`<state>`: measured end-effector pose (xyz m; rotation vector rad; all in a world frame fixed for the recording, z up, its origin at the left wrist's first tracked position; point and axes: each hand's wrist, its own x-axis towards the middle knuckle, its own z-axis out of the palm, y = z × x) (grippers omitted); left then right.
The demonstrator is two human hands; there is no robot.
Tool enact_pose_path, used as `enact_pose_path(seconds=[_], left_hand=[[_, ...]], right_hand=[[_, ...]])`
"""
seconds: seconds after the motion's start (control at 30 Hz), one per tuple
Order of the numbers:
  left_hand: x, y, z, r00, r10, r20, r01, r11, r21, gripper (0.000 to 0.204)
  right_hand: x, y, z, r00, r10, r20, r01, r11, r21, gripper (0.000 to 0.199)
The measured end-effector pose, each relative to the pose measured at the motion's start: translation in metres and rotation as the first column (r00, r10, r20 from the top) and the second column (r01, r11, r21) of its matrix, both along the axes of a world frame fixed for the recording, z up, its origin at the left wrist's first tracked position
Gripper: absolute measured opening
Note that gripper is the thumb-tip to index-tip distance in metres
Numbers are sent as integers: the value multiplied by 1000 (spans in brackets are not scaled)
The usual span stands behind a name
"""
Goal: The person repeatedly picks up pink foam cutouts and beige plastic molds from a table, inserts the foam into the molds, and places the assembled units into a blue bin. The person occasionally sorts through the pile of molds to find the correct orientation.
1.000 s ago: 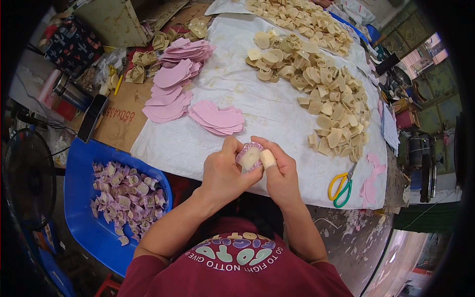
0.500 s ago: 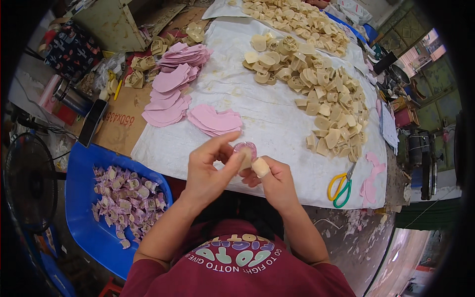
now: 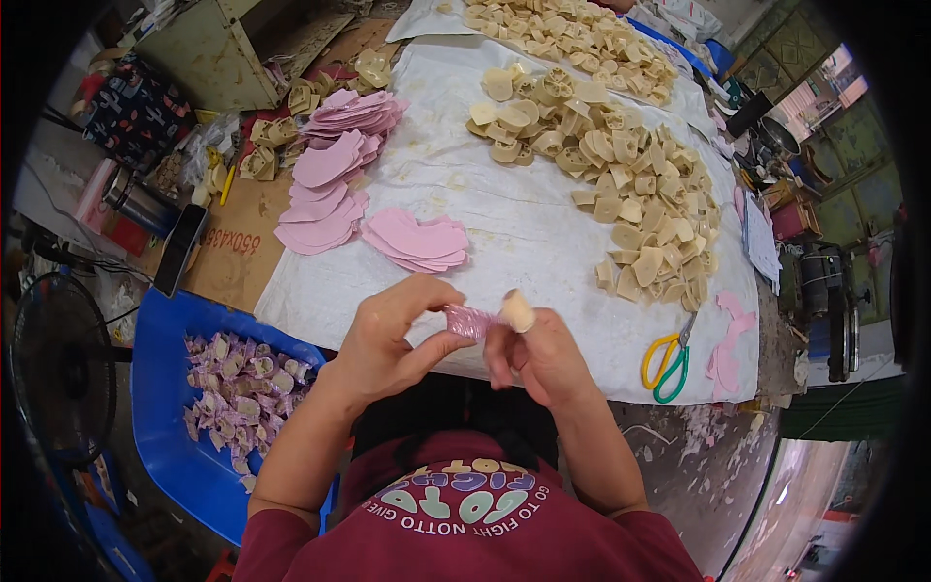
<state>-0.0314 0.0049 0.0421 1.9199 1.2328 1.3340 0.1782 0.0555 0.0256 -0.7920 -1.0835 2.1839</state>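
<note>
Over the table's near edge, my left hand (image 3: pixel 388 335) pinches a small shoe heel (image 3: pixel 468 323) covered in shiny pink-purple material. Thumb and fingers close on it from the left. My right hand (image 3: pixel 555 359) meets its other end with curled fingers, somewhat blurred by motion. A beige cover (image 3: pixel 517 312) sits over the right thumb. Just beyond my hands lies a fanned stack of pink cut pieces (image 3: pixel 417 240), with more pink stacks (image 3: pixel 335 160) behind it. Bare beige heels (image 3: pixel 630 179) form a long heap on the right half of the white table cover (image 3: pixel 436 126).
A blue tub (image 3: pixel 155 407) of covered heels (image 3: pixel 238 378) stands at my left, beside a black fan (image 3: pixel 60 369). Scissors (image 3: pixel 667 364) with yellow and green handles lie near the front right edge by pink scraps (image 3: pixel 729 339). A phone (image 3: pixel 181 249) stands at the left.
The heel has turned in my hands, so its shiny pink-purple side now shows instead of its beige part. My left hand has shifted slightly left, and the right thumb now points up.
</note>
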Motion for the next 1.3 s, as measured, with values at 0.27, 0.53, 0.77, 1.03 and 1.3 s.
enact_pose_path(seconds=[0.27,0.53,0.77,1.03,1.3], left_hand=[[7,-7,0,981,-54,185,84,983,-162,23],[7,-13,6,993,-38,113,70,953,-294,19],[9,-14,7,992,-24,124,63,945,-320,18],[12,-13,-5,949,122,292,28,888,-460,19],[4,-12,-13,656,119,746,403,780,-478,16]], right_hand=[[-3,-2,25,983,-157,92,82,832,548,16],[-4,5,38,914,-193,358,-157,646,747,13],[1,14,37,934,-79,348,-201,688,697,15],[-12,11,18,897,-271,350,-105,637,764,18],[2,12,33,909,8,417,-264,786,559,15]])
